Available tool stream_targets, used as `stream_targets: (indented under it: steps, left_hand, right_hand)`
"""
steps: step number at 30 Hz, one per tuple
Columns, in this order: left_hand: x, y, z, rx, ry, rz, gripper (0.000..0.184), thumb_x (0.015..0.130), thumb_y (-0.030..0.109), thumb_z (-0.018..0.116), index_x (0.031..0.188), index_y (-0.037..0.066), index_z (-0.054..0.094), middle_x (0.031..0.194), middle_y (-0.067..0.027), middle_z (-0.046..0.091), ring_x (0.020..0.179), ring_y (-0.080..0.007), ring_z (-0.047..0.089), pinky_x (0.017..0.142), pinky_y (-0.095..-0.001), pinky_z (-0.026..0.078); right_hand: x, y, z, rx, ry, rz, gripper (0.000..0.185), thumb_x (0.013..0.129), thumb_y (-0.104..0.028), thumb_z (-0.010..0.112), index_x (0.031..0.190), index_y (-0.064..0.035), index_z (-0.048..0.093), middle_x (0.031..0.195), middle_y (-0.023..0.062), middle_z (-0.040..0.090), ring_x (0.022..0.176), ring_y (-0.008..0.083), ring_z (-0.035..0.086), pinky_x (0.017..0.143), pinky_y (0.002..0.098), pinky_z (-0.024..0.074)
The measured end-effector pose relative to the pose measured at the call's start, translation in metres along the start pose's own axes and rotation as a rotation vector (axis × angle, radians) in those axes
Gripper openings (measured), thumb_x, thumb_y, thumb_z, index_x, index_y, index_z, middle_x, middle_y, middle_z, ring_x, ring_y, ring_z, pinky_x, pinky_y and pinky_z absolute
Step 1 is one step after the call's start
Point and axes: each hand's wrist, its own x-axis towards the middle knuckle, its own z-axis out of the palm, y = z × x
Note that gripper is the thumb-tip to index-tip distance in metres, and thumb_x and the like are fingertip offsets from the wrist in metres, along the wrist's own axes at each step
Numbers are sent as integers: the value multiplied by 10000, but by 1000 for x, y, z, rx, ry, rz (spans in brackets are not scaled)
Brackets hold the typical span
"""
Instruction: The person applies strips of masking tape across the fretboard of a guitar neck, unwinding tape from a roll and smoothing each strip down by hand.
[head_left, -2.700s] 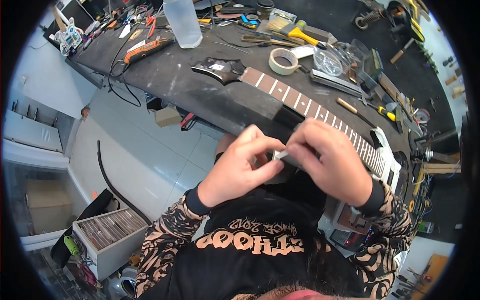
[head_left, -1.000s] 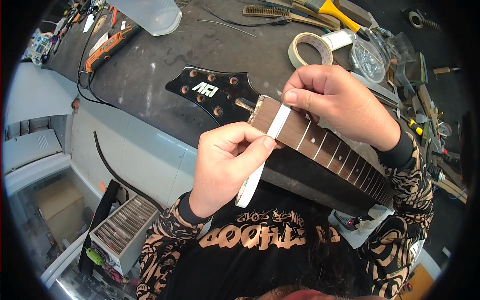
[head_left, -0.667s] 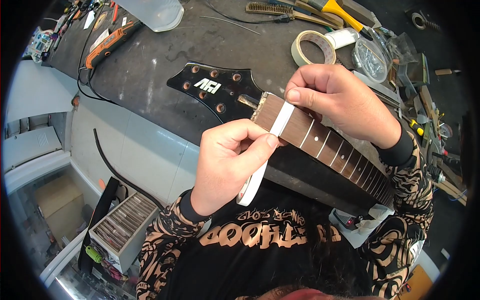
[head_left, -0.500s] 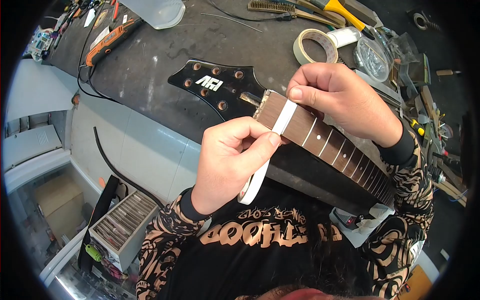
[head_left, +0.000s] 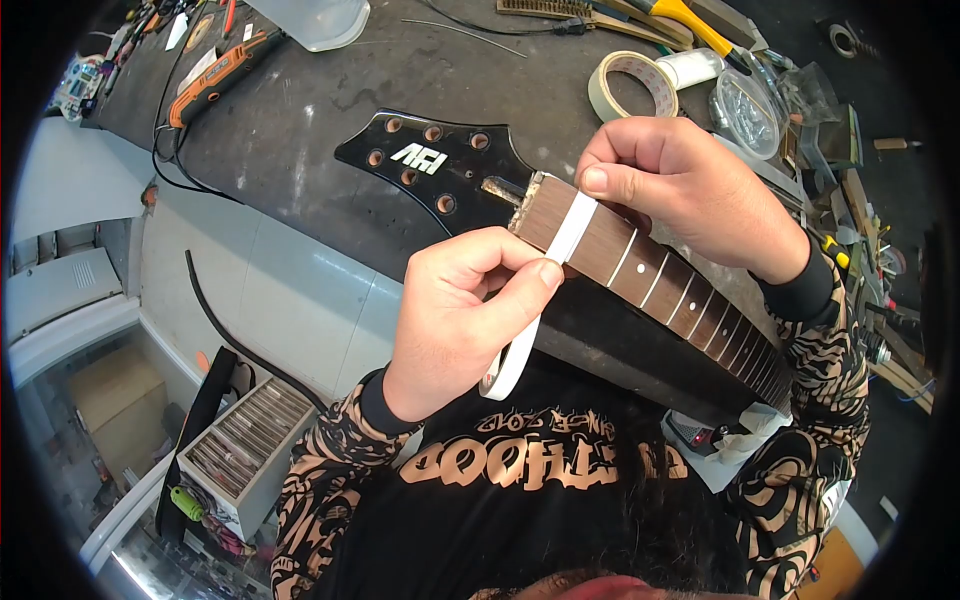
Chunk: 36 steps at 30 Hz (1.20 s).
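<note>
A strip of white tape (head_left: pixel 574 223) lies across the dark wooden fretboard (head_left: pixel 645 268) of a guitar neck, just below the headstock end. My left hand (head_left: pixel 470 315) pinches the strip at the near edge of the fretboard, between thumb and forefinger. Below that hand hangs the narrow white tape roll (head_left: pixel 513 372), partly hidden by the fingers. At the far edge, my right hand (head_left: pixel 690 190) is closed, thumb against forefinger, at the strip's other end; its fingertips partly hide that end. The black headstock (head_left: pixel 425 165) has several round holes and white lettering.
A wider roll of masking tape (head_left: pixel 603 92) stands on the dark workbench (head_left: pixel 290 140) beyond my right hand. An orange rotary tool (head_left: pixel 215 85) with a cable lies at the upper left. Brushes, a yellow-handled tool (head_left: pixel 690 25) and plastic bags crowd the upper right.
The headstock has shifted very slightly upward in view. My right hand has moved a little up, and both hands keep their closed grips at the two ends of the strip.
</note>
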Motion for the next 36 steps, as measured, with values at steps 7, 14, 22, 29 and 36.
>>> stream_targets:
  steps: [7,14,22,29,36]
  left_hand:
    - [2,-7,-3,41,0,13,130,1112,85,806,1102,-42,832,953,-15,804,826,-35,644,728,-227,493]
    - [7,-21,-5,57,11,82,147,1105,105,832,1082,-40,825,955,-6,793,851,-46,650,747,-235,508]
    - [14,-40,-5,47,9,193,143,1109,91,821,1116,-52,819,974,-6,797,871,-54,676,772,-247,550]
    - [16,-44,-2,27,41,243,149,1084,83,806,1111,-59,842,976,-13,816,908,-60,688,807,-268,561]
    - [20,-54,4,172,141,434,83,1059,30,776,1027,-47,784,922,-37,765,825,-103,685,745,-288,549]
  right_hand:
    - [5,7,-1,114,-71,31,323,1188,-363,712,1134,-55,795,828,-74,637,732,32,567,663,262,504]
    - [3,8,2,164,-52,77,344,1186,-378,717,1229,-54,825,862,-84,640,734,18,528,642,237,453]
    - [0,0,8,217,-23,105,259,1178,-266,712,1174,-23,801,929,-76,707,861,15,625,764,244,511]
    - [-38,-25,58,-634,500,-444,266,996,-227,846,1137,-50,707,1050,135,720,993,380,753,839,463,607]
    - [-42,-28,74,-974,539,-514,401,927,-209,897,1227,-20,710,1098,139,694,1038,364,721,898,453,589]
